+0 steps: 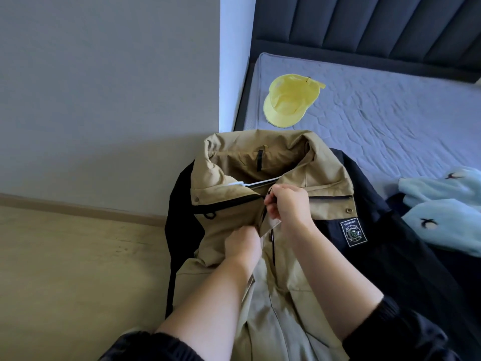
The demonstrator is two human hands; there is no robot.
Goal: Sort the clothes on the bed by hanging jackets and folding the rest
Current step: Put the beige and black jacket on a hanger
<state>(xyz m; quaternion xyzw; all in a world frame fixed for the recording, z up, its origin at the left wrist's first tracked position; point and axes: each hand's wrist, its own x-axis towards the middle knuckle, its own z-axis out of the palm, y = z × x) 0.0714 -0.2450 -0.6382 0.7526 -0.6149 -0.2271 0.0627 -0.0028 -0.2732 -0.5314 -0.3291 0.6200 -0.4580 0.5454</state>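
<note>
tan/black jacket (289, 295) on the bed (390, 113) edge, zipper pull (269, 193) pinched by right hand (286, 204), front fabric bunched in left hand (243, 243)

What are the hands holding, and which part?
The jacket. The right hand pinches what looks like its zipper pull by the collar; the left hand grips the front just below.
</note>
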